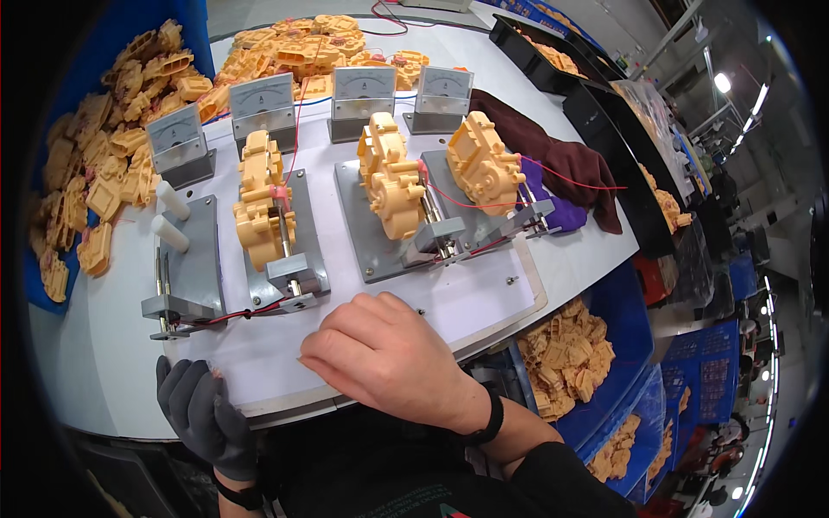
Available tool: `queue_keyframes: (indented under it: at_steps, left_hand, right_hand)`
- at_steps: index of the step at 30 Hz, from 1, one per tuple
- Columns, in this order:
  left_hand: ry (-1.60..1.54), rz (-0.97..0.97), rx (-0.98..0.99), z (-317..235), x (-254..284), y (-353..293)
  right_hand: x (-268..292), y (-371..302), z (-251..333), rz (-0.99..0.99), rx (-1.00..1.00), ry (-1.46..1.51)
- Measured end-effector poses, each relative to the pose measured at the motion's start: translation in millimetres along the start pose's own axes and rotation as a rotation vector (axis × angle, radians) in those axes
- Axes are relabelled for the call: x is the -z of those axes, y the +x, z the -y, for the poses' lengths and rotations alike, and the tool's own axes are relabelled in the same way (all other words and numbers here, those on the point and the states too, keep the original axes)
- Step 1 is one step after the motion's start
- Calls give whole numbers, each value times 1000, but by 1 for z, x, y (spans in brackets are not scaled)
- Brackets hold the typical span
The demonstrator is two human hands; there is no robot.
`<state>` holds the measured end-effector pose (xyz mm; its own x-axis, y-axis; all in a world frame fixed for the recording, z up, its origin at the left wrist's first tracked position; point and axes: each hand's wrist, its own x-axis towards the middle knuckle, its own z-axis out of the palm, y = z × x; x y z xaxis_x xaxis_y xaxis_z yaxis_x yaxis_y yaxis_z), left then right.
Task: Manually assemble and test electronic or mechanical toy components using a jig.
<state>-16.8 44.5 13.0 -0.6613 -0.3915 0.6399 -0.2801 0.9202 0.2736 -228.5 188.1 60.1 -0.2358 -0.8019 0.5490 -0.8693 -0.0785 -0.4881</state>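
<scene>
Three yellow-orange plastic gear housings (393,181) are seated on grey plate fixtures (350,203). Best practice: housings kept square, thin red wires (299,129) kept off metal rods (284,231). Grey-gloved left hand (203,414) is loosely curled, bare right hand (389,358) bunched; grip can't be told for either. White surface's (95,363) front edge is overlapped by the left; room is left between hands.

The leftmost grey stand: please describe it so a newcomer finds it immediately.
At the white table, find the gloved left hand. The grey stand lies just beyond it. The other stands carry yellow parts; only this one shows two bare white pegs.
</scene>
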Motion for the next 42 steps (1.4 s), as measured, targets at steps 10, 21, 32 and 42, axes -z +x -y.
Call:
queue_keyframes:
  at_steps: [10,21,32,42]
  left_hand:
    - [9,-17,15,-2,0,2]
    - [-35,-113,3,-3,-5,11]
    - [-295,-43,163,8,55,61]
    - [-71,388,-465,-20,24,200]
  right_hand:
    - [-1,2,2,5,-26,-7]
    - [0,4,5,0,-49,-24]
    - [-5,3,3,-13,-48,-5]
    - [0,3,7,-240,-276,301]
